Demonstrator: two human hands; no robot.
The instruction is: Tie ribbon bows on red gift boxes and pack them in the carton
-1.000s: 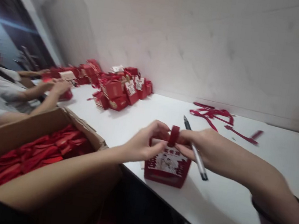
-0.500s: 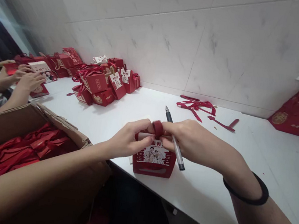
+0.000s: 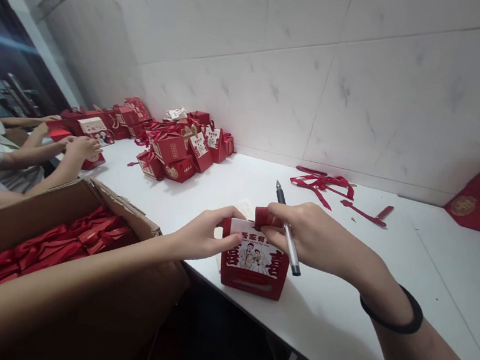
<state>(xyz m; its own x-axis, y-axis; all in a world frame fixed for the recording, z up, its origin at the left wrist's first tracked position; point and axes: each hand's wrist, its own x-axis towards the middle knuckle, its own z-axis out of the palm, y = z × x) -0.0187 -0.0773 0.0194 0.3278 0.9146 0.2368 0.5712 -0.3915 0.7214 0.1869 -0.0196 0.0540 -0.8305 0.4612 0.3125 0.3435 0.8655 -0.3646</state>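
Fingers of the left hand (image 3: 203, 235) grasp the upper left corner of a small red gift box (image 3: 252, 286), thumb against the white printed front panel and forefinger over the top edge. The box stands upright on the near part of the white counter (image 3: 388, 296), close to its edge. The right hand (image 3: 310, 234) pinches a dark red strap (image 3: 260, 216) at the top of the box between thumb and forefinger, and a pen (image 3: 291, 247) is tucked across the same hand (its tip points away, towards the wall).

The step in hand looks to be working that strap at the closure; whether it is fastened cannot be told, since the fingers cover its end. The next move seems to call for the left hand to keep the top edges together and the box steady, while the right fingers guide the strap without the pen snagging the panel.

Just behind the box lies a pale slip of paper (image 3: 245, 207). Farther off are loose red ribbons (image 3: 322, 182) and, to the left, a pile of red boxes (image 3: 176, 156). A cardboard carton (image 3: 39, 208) holding red ribboned packets sits near left; beyond it, a co-worker's hands (image 3: 79, 148) handle another red box.
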